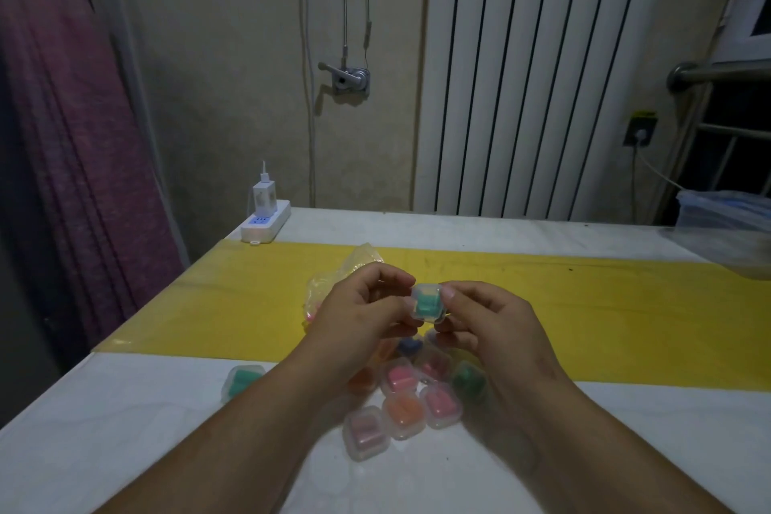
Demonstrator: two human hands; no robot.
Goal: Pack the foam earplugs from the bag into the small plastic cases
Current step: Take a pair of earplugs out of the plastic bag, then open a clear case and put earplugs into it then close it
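Note:
Both hands hold one small clear plastic case with teal earplugs inside, raised above the table. My left hand grips its left side and my right hand pinches its right side, thumb on the lid. Behind my left hand lies the crumpled clear bag of earplugs, mostly hidden. Below my hands sits a cluster of several filled cases: pink, orange, dark green, pale pink. One teal-filled case lies apart to the left.
A yellow strip crosses the white table. A white power strip with a charger sits at the far left corner. A clear plastic container stands at the far right edge. A radiator and wall are behind.

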